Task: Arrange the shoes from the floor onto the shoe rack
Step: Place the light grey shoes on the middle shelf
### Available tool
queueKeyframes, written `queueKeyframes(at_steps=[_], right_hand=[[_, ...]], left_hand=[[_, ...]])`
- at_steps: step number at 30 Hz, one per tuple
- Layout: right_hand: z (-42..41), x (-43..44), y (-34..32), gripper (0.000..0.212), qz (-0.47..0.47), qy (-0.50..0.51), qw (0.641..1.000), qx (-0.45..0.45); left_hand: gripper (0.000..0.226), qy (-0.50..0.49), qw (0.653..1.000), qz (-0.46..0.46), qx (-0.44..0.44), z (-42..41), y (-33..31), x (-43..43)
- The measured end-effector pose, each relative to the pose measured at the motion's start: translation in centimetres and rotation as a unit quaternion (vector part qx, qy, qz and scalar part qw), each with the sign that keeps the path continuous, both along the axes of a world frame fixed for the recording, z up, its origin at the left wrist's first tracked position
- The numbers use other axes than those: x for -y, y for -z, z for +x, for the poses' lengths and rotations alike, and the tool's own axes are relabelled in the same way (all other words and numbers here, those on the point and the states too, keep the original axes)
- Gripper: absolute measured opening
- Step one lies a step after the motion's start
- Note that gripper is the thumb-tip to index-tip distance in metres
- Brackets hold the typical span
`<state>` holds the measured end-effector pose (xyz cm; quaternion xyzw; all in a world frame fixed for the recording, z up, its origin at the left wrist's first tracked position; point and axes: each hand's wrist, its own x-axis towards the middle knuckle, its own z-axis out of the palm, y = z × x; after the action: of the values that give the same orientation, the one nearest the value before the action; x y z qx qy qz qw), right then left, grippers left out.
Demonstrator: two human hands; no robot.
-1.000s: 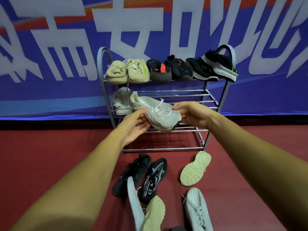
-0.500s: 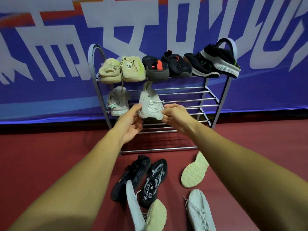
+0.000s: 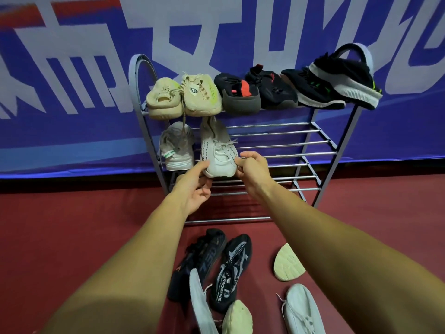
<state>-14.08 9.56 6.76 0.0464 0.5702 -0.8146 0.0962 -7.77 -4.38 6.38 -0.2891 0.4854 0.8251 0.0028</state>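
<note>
White sneaker (image 3: 218,150) on the middle shelf (image 3: 289,154), both hands' (image 3: 196,186) (image 3: 250,168) grip around its heel.

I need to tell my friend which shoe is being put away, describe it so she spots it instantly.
Find the metal shoe rack against the blue banner. On its middle shelf, second from the left, is the white shoe, toe toward you, the only one between two hands.

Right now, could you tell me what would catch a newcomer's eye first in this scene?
Most striking is the white sneaker on the middle shelf of the shoe rack, with the left hand and right hand at its near end. Above it, the top shelf is packed with beige and black shoes. Nearer, several shoes lie scattered on the red floor, including a black patterned sneaker.
</note>
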Motion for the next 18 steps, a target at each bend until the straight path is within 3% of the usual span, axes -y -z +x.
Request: queueKeyframes(at_steps=[4, 8, 13, 15, 17, 18], right_hand=[[-1.2, 0.7, 1.1, 0.02, -0.006, 0.001, 1.0, 0.002], [-2.2, 1.3, 1.8, 0.018, -0.022, -0.028, 0.999, 0.008], [-2.9, 1.6, 2.3, 0.033, -0.103, -0.06, 0.993, 0.025], [-3.1, 1.6, 2.7, 0.032, -0.092, -0.072, 0.993, 0.028], [-3.3, 1.3, 3.2, 0.007, -0.045, -0.109, 0.993, 0.026], [-3.5, 1.2, 3.5, 0.025, -0.028, -0.126, 0.991, 0.024]], left_hand=[[0.029, 0.004, 1.0, 0.001, 0.027, -0.6, 1.0, 0.5], [0.014, -0.037, 0.999, 0.033, 0.012, -1.5, 1.5, 1.1], [0.01, -0.068, 0.997, 0.043, 0.002, -2.4, 2.0, 1.6], [0.01, -0.075, 0.996, 0.045, 0.0, -2.9, 2.2, 1.5], [0.009, -0.077, 0.996, 0.04, 0.003, -3.2, 2.4, 1.5], [0.008, -0.076, 0.996, 0.037, 0.006, -3.3, 2.6, 1.5]])
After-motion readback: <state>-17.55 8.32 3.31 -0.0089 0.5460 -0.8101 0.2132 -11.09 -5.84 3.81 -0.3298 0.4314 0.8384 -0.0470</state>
